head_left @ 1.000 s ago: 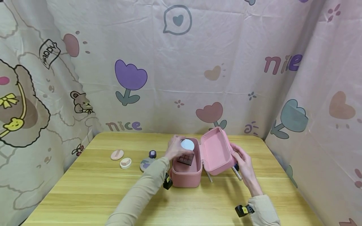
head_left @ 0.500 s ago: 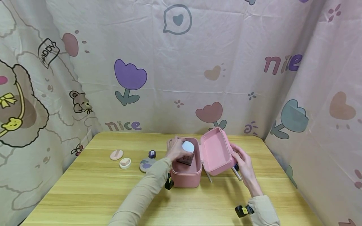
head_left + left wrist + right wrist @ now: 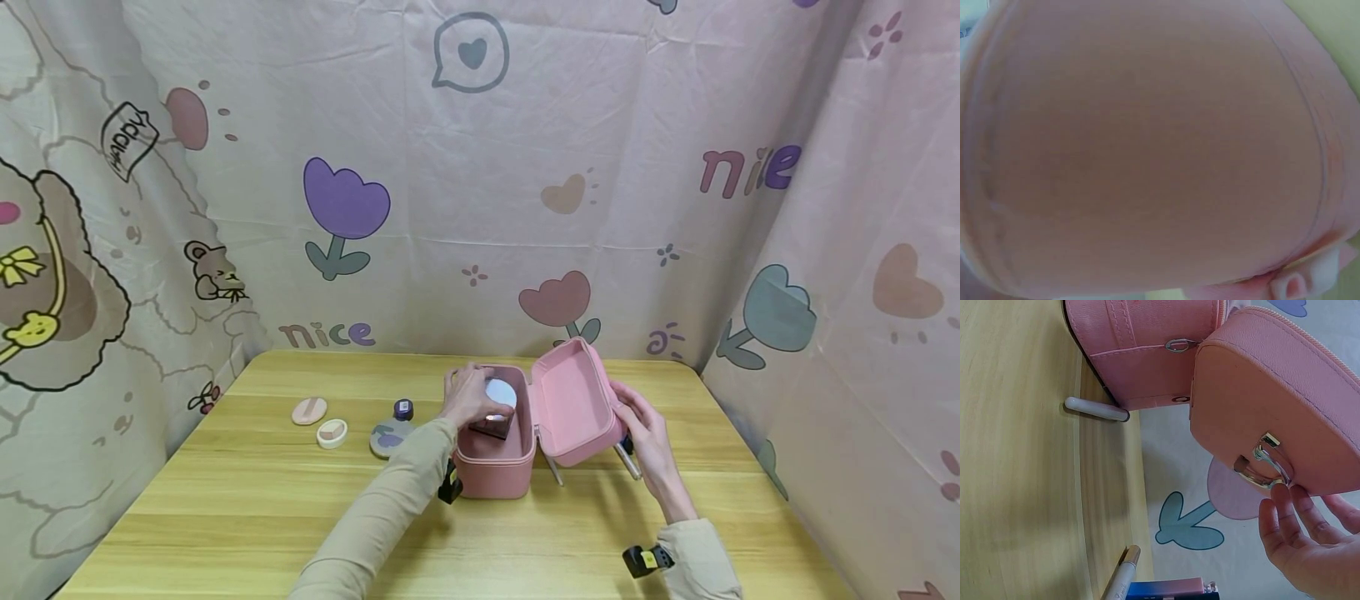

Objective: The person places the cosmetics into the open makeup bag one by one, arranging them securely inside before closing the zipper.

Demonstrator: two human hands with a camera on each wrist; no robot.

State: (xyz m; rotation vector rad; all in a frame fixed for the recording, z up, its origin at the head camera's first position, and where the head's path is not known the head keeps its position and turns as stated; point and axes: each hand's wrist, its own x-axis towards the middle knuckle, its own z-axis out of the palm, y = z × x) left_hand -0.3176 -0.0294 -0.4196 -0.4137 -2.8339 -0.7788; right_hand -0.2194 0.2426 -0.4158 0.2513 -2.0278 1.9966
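A pink cosmetic case [image 3: 495,479] stands with its lid [image 3: 573,400] tilted back to the right. My left hand [image 3: 468,396] reaches over its left wall and grips a round, pale, shiny-topped compact [image 3: 501,392] inside. Below the compact, a dark palette [image 3: 491,429] shows in the case, partly covered. My right hand [image 3: 643,429] holds the lid at its outer edge. From the right wrist view, the fingers [image 3: 1304,512] meet the lid's edge beside a metal-ended handle [image 3: 1266,469]. The case's pink side [image 3: 1160,150] fills the left wrist view, hiding the left fingers.
Left of the case lie a pink puff [image 3: 310,411], a small round white-rimmed container [image 3: 332,433], a dark-capped jar [image 3: 403,409] and a grey patterned disc [image 3: 386,437]. A white pen-like tube [image 3: 1097,409], another tube [image 3: 1124,575] and a blue-pink tube [image 3: 1166,587] lie right of the case.
My left hand has shifted slightly right and down with the compact, whose top now tilts and covers more of the palette. The right hand and lid stay still.
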